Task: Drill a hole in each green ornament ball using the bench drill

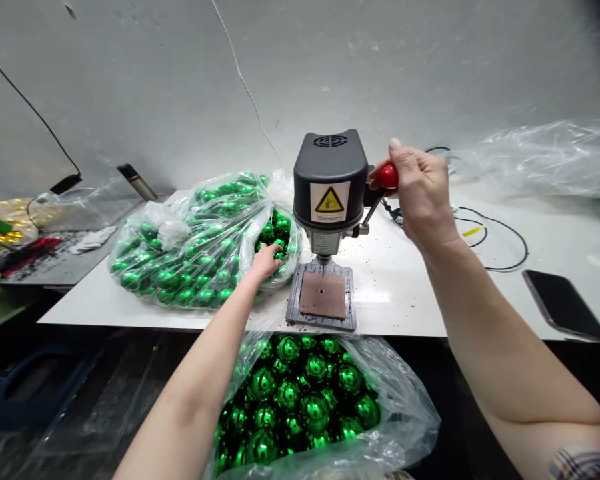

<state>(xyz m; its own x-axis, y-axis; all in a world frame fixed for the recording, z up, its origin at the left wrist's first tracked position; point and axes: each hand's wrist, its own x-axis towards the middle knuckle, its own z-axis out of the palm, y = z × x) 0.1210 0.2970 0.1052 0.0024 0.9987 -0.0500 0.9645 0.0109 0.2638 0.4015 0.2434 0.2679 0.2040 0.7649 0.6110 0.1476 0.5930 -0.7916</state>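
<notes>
My right hand [423, 187] is closed on the lever of a small black bench drill press [330, 170], its fingers around the red ball knob [389, 176]. My left hand [267, 260] reaches into the mouth of a clear plastic bag [153, 267] of shiny green ball ornaments [282, 223]. Its fingers are apart against the balls, with some tips hidden. Under the drill bit [323, 267], a brown square plate [325, 303] with a small hole lies on the grey drill base [350, 320]; no ball sits there. Below the table edge, more green balls [315, 413] fill an open plastic bag [410, 427].
Dark shavings dot the white table [385, 293] around the drill. A phone [563, 303] lies at the right, near a black cable [515, 233]. Clear plastic [555, 157] is at the far right. At the left, a white glove [94, 240] rests on a lower surface.
</notes>
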